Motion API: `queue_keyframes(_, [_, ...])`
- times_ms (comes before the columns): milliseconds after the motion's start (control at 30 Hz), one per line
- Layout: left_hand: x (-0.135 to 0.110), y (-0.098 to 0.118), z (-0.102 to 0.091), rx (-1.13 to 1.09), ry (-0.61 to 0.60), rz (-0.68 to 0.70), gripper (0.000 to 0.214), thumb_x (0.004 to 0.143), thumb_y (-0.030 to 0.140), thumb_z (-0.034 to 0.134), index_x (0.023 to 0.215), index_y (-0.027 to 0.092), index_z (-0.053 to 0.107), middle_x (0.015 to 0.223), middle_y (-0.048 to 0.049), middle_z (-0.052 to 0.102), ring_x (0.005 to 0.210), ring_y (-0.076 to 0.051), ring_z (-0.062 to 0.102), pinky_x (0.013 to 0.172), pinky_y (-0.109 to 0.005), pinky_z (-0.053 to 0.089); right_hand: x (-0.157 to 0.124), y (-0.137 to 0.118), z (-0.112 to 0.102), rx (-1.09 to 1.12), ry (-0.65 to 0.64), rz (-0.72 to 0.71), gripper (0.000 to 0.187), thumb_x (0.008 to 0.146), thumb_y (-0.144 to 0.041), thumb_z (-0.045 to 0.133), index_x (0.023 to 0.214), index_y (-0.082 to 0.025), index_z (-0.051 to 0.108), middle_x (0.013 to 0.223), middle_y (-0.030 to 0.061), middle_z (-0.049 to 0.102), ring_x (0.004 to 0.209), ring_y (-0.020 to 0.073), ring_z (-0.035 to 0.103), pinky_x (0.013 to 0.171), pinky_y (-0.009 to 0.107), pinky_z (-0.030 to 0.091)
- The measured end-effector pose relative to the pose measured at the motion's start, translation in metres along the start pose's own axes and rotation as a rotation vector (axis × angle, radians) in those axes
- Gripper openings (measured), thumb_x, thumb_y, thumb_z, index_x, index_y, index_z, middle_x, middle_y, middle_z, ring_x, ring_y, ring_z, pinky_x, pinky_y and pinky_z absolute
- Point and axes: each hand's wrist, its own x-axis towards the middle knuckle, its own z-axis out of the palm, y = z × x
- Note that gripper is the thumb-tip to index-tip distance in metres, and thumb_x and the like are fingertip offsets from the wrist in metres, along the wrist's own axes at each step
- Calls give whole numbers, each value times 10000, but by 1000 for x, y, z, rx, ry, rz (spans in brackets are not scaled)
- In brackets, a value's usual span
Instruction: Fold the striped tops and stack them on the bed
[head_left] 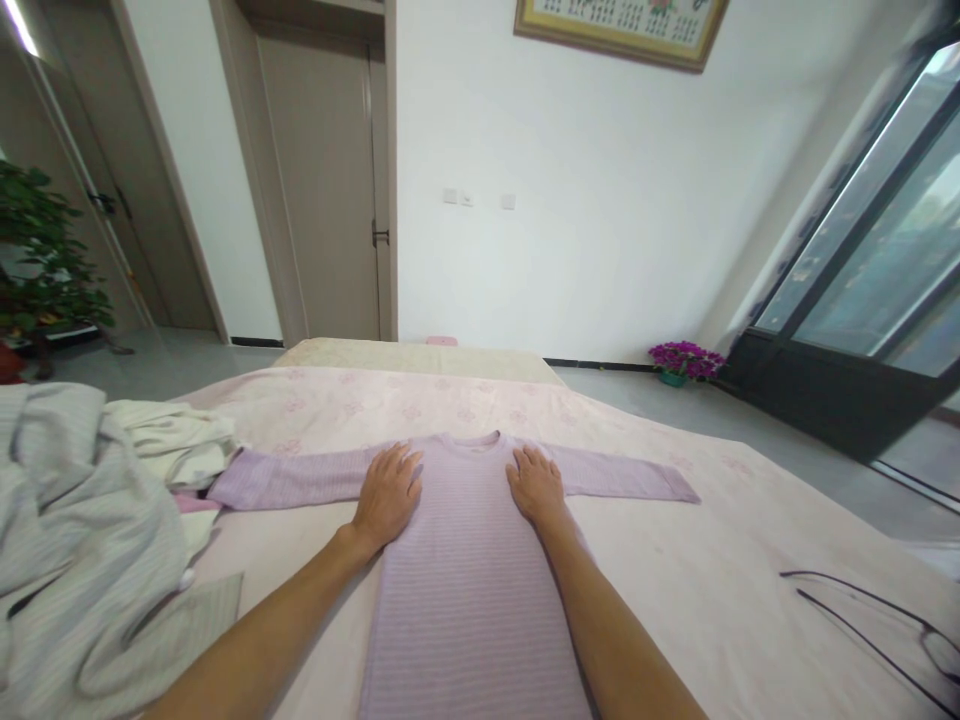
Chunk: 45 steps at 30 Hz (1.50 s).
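Observation:
A lilac long-sleeved top (469,560) lies flat on the bed, neck away from me, both sleeves stretched out to the sides. My left hand (388,493) rests flat on its left shoulder, fingers spread and open. My right hand (534,483) lies flat on the right shoulder, fingers also stretched out. Neither hand holds anything.
The bed has a pale pink floral sheet (697,560). A heap of grey and white clothes (82,520) sits at the left. A black cable (870,620) lies at the right. Beyond are a door (322,190), a potted plant (41,260), purple flowers (684,360) and a glass door (870,270).

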Motion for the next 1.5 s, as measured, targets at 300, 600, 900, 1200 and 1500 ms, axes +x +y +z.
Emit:
queue_keyframes(300, [-32, -39, -33, 59, -103, -232, 347, 923, 292, 469, 1241, 168, 531, 1273, -150, 534, 1185, -282, 499, 1029, -435, 419, -1, 0, 1, 4, 38, -4, 518, 1002, -427, 305, 1456, -218, 443, 1554, 83, 387, 1426, 254, 298, 1160, 458, 160])
queue_keyframes(600, [-47, -53, -56, 245, -240, -328, 310, 952, 334, 384, 1107, 174, 599, 1119, -127, 576, 999, -280, 562, 861, -402, 457, -2, 1, 2, 9, 48, -10, 519, 1002, -428, 309, 1455, -214, 446, 1553, 93, 385, 1426, 251, 297, 1161, 454, 154])
queue_keyframes(900, [-39, -78, -80, 339, -402, -548, 359, 964, 285, 306, 1004, 145, 634, 1017, -165, 645, 916, -326, 638, 767, -479, 476, -4, -2, -4, 10, 22, 1, 523, 998, -418, 308, 1464, -216, 435, 1561, 89, 372, 1432, 250, 283, 1162, 442, 150])
queue_keyframes(1200, [-12, 33, -54, 26, -258, -143, 400, 990, 331, 309, 1273, 254, 581, 1354, -62, 611, 1311, -239, 496, 1143, -447, 305, -4, -2, 0, 14, 51, -1, 514, 998, -417, 307, 1450, -217, 448, 1548, 94, 391, 1425, 258, 290, 1154, 456, 158])
queue_keyframes(1500, [-28, 57, -13, 3, -423, -147, 659, 966, 575, 304, 1498, 196, 394, 1588, -153, 318, 1481, -342, 231, 1174, -580, 142, -4, -1, 0, 17, 50, -12, 514, 996, -420, 302, 1443, -218, 456, 1548, 87, 392, 1422, 262, 294, 1152, 455, 165])
